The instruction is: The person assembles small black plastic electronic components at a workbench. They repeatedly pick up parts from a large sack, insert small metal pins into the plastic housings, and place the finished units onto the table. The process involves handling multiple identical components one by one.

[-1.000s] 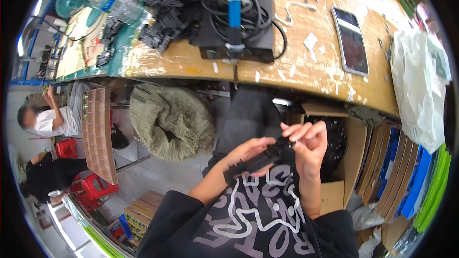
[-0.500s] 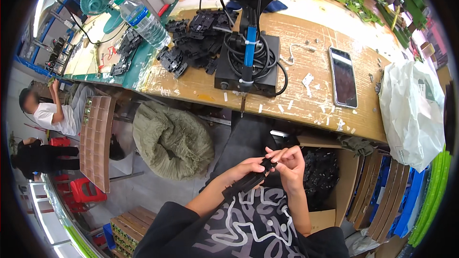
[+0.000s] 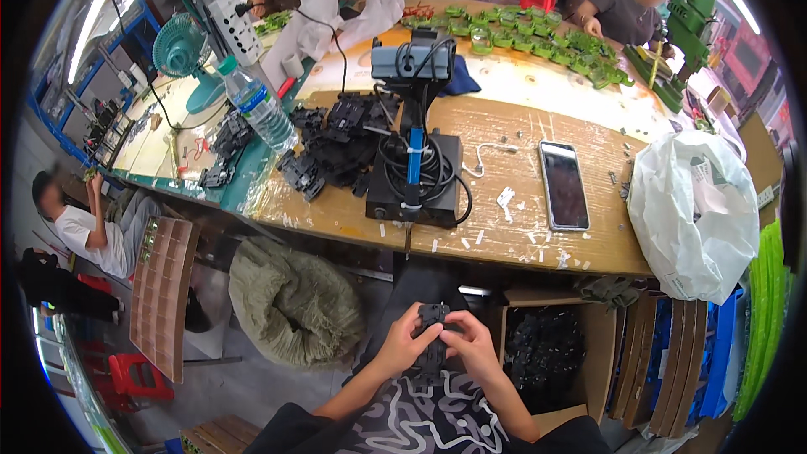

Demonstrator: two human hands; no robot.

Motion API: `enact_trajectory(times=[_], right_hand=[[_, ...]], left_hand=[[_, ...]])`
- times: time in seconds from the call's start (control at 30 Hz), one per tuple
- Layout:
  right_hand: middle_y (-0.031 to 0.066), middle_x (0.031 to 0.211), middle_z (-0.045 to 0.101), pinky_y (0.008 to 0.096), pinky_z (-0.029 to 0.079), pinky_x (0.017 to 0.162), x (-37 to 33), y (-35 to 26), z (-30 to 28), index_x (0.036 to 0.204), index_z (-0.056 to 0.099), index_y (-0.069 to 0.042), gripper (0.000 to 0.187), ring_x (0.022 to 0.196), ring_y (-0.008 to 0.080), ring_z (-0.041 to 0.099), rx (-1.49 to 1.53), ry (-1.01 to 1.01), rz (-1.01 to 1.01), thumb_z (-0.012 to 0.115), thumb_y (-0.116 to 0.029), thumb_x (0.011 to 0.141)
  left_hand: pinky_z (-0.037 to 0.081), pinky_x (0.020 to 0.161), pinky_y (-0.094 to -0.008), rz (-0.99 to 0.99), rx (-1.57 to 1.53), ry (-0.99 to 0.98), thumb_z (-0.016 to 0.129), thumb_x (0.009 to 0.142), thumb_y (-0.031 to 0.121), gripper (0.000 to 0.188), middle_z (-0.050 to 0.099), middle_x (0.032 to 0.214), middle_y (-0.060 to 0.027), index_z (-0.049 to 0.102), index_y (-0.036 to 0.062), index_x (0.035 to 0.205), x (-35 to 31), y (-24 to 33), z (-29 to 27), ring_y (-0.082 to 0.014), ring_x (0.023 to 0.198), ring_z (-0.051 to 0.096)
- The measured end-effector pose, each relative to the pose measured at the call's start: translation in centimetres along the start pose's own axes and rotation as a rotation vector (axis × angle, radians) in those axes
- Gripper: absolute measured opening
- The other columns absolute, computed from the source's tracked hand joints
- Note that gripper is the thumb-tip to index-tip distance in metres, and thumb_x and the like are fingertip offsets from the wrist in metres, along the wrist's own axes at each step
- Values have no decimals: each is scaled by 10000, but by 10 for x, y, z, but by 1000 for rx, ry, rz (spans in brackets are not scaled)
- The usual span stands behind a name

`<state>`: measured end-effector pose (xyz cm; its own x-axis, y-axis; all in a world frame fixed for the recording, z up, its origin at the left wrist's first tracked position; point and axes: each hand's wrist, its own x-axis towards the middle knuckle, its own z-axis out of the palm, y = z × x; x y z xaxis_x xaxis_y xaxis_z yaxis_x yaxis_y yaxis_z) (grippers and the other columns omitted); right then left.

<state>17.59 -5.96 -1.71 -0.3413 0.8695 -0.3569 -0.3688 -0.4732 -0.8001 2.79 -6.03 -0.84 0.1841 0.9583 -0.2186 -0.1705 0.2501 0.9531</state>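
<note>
Both of my hands grip a long black plastic part (image 3: 431, 356) above my lap, just off the table's front edge. My left hand (image 3: 405, 343) closes round its left side, the thumb lying on the upper end. On the other side my right hand (image 3: 473, 345) pinches it near the top with thumb and fingers. The part stands roughly lengthwise away from me. Its underside is hidden by my fingers. A heap of similar black plastic parts (image 3: 340, 139) lies on the table beyond my left hand.
On the table (image 3: 513, 130) stand a black box with coiled cable (image 3: 433, 181), a water bottle (image 3: 262, 109), a phone (image 3: 563, 185) and a white plastic bag (image 3: 693, 219). Below are an open carton of black parts (image 3: 546, 353) and a sack (image 3: 290, 303). A person (image 3: 626, 8) sits across.
My view has tilted up, showing more of the far table. Both hands have come closer together, and the black part has turned from slanting to nearly lengthwise.
</note>
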Motion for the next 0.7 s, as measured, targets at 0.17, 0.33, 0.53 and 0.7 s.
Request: enact_trajectory(times=[0.17, 0.33, 0.53, 0.7], right_hand=[[42, 964, 512, 174, 459, 507, -3, 1, 1, 984, 493, -48, 244, 735, 79, 527, -3, 15, -27, 586, -44, 758], [83, 905, 527, 215, 484, 516, 8, -19, 0, 985, 474, -13, 236, 671, 128, 544, -4, 123, -191, 556, -20, 764], [59, 832, 543, 200, 454, 549, 25, -81, -22, 957, 506, 5, 191, 655, 86, 524, -463, 374, -650, 553, -9, 773], [73, 812, 569, 254, 462, 593, 76, -131, -27, 904, 537, -5, 150, 687, 127, 541, -894, 310, -767, 563, -54, 765]], left_hand=[[403, 731, -205, 49, -17, 37, 531, 814, 64, 216, 545, 916, -39, 447, 20, 1007, -2, -4, 2, -62, 850, 497], [398, 683, -190, 78, -69, 225, 522, 808, 33, 144, 525, 833, 1, 462, 36, 938, 11, -20, -10, -49, 761, 491], [414, 620, -184, 46, -167, 342, 521, 806, 34, 159, 535, 808, 1, 483, 24, 960, 12, -5, -28, -40, 708, 498], [412, 636, -185, 65, -205, 338, 525, 803, 42, 145, 540, 810, -12, 480, 28, 940, 20, 5, -30, -45, 728, 499]])
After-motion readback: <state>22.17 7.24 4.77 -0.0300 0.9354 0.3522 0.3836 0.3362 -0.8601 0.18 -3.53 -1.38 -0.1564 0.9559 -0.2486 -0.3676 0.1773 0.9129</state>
